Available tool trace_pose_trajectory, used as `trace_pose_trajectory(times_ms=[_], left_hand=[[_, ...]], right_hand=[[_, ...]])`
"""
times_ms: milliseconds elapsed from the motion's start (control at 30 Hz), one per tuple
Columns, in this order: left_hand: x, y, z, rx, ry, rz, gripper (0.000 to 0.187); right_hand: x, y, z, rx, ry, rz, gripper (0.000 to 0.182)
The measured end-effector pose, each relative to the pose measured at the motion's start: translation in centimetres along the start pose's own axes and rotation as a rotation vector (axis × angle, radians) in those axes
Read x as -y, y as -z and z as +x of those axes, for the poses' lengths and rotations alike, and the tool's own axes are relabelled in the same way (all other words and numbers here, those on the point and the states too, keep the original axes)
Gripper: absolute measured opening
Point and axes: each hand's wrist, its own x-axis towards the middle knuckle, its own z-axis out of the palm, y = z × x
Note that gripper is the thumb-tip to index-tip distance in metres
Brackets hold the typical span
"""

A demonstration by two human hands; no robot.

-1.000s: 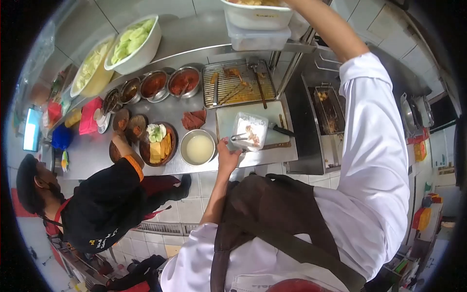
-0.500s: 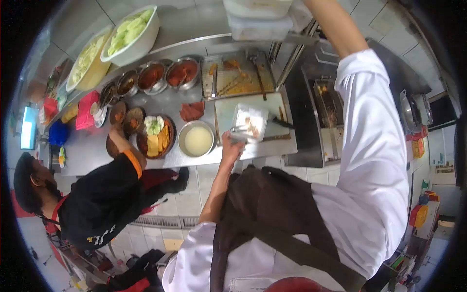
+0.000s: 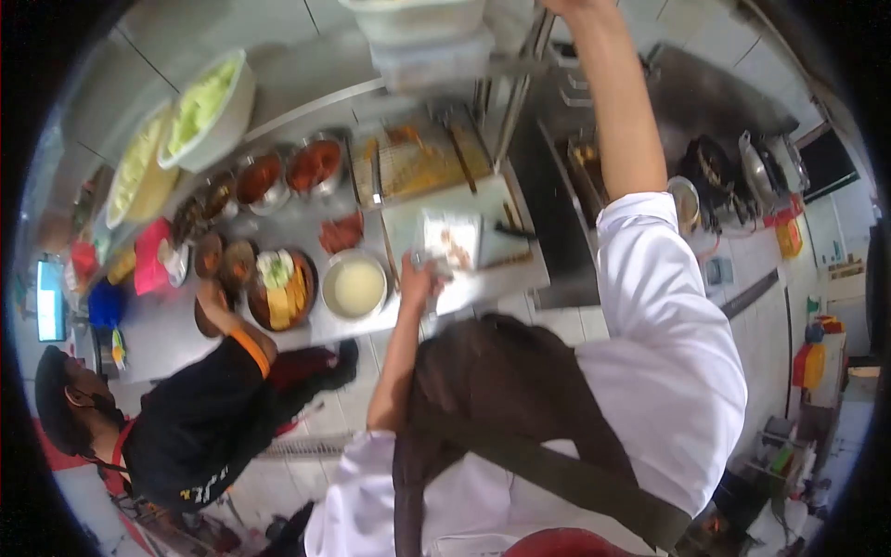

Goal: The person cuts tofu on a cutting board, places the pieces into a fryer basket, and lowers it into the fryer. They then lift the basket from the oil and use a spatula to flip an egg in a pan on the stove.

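Note:
My left hand (image 3: pixel 421 281) is at the front edge of the white cutting board (image 3: pixel 408 221), its fingers closed around something I cannot make out. A clear plastic container (image 3: pixel 471 243) with brownish bits in it sits on the board right beside that hand. My right hand (image 3: pixel 568 4) is raised to the top edge of the view, near the upper shelf; its fingers are cut off there. Close to it, white plastic tubs (image 3: pixel 432 60) stand stacked on the shelf. A bowl of pale liquid (image 3: pixel 356 286) is left of my left hand.
A co-worker (image 3: pixel 200 413) in black reaches over clay bowls on the left. Beside them is a dish with yellow slices and white-green topping (image 3: pixel 283 292). Bowls of red sauce (image 3: pixel 316 165), a greasy tray (image 3: pixel 418 167), a dark-handled knife (image 3: pixel 515 231) and vegetable tubs (image 3: pixel 209 111) surround the counter.
The whole view has shifted, so the counter appears further left and more of the stove area shows at right. My right arm remains raised; my left hand remains by the container.

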Motion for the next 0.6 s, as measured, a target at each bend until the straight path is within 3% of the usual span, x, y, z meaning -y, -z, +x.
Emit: trace_pose_trajectory(times_ms=[100,133,167,233,267,300,367,433,467,533,567,600], left_hand=[[0.2,-0.8,1.6,-0.1,0.069,-0.117,0.063],[0.3,-0.8,1.8,-0.112,0.036,-0.116,0.065],[0.6,-0.8,1.8,-0.123,0.002,-0.116,0.067],[1.0,-0.8,1.9,-0.177,-0.024,-0.099,0.067],[1.1,-0.8,2.0,-0.226,-0.067,-0.089,0.068],[0.6,-0.8,1.3,-0.22,-0.085,-0.108,0.067],[0.7,-0.7,0.8,-0.287,-0.109,-0.132,0.067],[0.4,-0.9,0.7,-0.388,-0.129,-0.166,0.067],[0.5,-0.9,0.8,-0.399,-0.125,-0.157,0.067],[0.7,-0.8,0.8,-0.465,-0.212,-0.234,0.069],[0.4,-0.8,0.7,-0.47,-0.188,-0.23,0.064],[0.4,-0.9,0.6,-0.48,-0.191,-0.226,0.064]], right_hand=[[0.4,-3.3,-9.1,-0.023,-0.133,-0.04,0.034],[-2.7,-1.7,-12.8,-0.05,-0.187,-0.214,0.06],[-4.3,-2.8,-15.6,-0.127,-0.158,-0.152,0.057],[-8.6,-4.3,-21.1,-0.307,-0.333,0.078,0.048],[-10.9,-4.0,-23.4,-0.284,-0.438,0.121,0.045],[-14.1,-4.4,-25.8,-0.43,-0.555,0.245,0.044],[-20.3,-4.8,-29.7,-0.489,-0.716,0.074,0.042],[-25.7,-5.4,-31.7,-0.368,-0.739,-0.186,0.041],[-28.1,-5.9,-32.0,-0.366,-0.743,-0.172,0.041],[-31.5,-7.5,-32.0,-0.074,-0.596,-0.612,0.044],[-32.7,-8.0,-31.7,-0.071,-0.592,-0.601,0.044],[-33.7,-8.6,-31.5,0.096,-0.574,-0.74,0.048]])
